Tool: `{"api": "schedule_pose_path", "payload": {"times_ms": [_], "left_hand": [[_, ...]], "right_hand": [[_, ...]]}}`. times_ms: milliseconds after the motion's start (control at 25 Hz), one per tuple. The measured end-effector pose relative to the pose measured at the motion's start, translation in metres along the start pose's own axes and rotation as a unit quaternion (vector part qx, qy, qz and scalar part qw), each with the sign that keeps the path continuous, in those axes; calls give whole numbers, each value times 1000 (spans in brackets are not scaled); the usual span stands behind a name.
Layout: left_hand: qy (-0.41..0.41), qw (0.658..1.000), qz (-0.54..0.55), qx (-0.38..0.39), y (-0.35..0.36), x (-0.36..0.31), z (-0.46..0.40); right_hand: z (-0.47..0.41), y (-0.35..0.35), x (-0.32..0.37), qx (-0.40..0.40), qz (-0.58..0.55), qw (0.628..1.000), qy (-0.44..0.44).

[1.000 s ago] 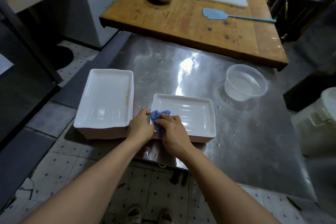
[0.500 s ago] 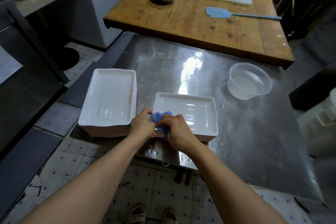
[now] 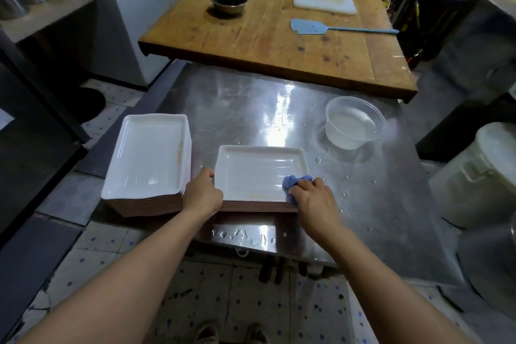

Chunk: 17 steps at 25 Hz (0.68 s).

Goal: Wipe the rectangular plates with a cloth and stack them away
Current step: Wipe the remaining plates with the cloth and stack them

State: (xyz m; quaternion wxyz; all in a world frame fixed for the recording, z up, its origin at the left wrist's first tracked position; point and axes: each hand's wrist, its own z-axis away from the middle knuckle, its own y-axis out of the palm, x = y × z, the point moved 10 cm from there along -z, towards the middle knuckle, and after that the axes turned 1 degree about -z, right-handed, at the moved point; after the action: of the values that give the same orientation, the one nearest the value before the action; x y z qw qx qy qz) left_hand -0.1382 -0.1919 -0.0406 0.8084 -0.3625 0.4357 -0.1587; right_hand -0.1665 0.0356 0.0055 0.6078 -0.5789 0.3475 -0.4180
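Plate (image 3: 251, 173) gleams white, streaked wet, orange-smudged near edge.

1. Cloth (image 3: 291, 183): blue.
2. Rectangular plates (image 3: 259, 173): white tops, brown undersides.
3. Steel table (image 3: 237, 109): shiny grey.
4. Wooden table (image 3: 273, 33): orange-brown.
5. Spatula (image 3: 310, 27): light blue.
6. Floor tiles (image 3: 315, 313): pale with blue dots.

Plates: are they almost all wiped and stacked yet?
Hard to say. A tall stack sits at the left, wiped or not I can't tell. Now the left hand steadies the top plate of a shorter pile while the right hand rubs its near-right corner with the blue cloth. That pile remains.
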Motion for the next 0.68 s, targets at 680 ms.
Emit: {"api": "schedule_pose_path", "payload": {"times_ms": [680], "left_hand": [[397, 857, -314, -97, 41, -119, 75]], "right_hand": [[22, -51, -70, -170, -339, 915, 138]]}}
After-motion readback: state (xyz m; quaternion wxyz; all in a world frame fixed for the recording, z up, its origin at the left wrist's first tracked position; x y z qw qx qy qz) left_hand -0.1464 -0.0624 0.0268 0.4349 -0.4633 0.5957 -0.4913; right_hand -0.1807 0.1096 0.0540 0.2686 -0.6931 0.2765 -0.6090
